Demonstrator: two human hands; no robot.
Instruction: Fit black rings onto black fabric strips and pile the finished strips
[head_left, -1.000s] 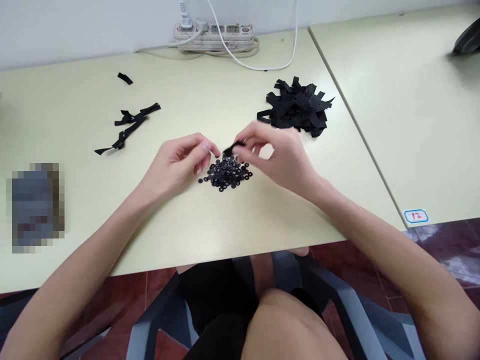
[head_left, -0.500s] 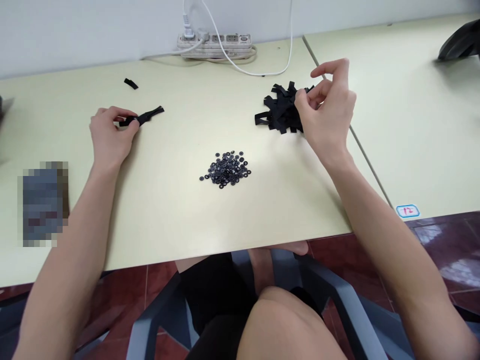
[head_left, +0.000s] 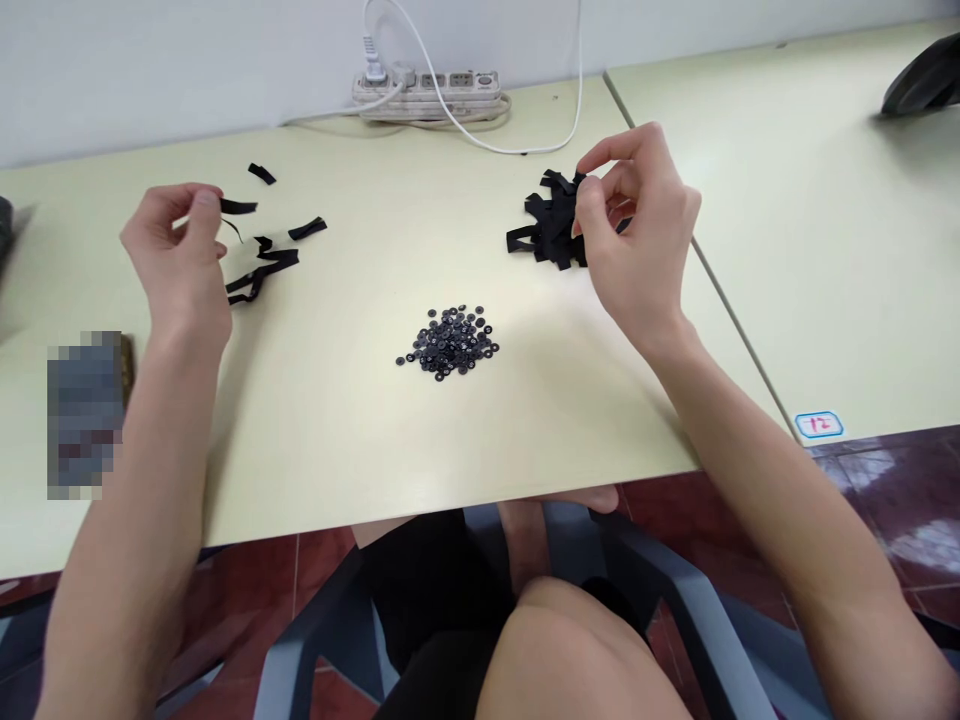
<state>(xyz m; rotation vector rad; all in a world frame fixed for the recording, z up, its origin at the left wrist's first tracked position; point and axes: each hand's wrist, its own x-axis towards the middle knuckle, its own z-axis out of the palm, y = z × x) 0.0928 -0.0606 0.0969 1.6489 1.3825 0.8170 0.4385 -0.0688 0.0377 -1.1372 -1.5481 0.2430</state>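
My left hand [head_left: 180, 245] is raised over the table's left side, thumb and finger pinching a short black fabric strip [head_left: 241, 207]. Below and beside it lie several loose black strips [head_left: 277, 260], some partly hidden by the hand. Another folded strip [head_left: 308, 229] rests a little to their right, and a single short piece [head_left: 262, 174] lies farther back. My right hand [head_left: 637, 230] is at the right edge of a heap of black fabric strips [head_left: 551, 220]. Its thumb and index finger close on a strip there, and the hand covers part of the heap.
A pile of small dark round discs with centre holes [head_left: 452, 343] lies mid-table. Behind stands a power strip [head_left: 427, 95] with a white cable [head_left: 517, 150] looping forward. A blurred-out object [head_left: 86, 415] is by my left forearm. A number label [head_left: 819, 425] marks the right table.
My left hand has lifted and moved left with a strip, exposing loose strips on the table. My right hand has shifted slightly left, its index finger closing toward the thumb.
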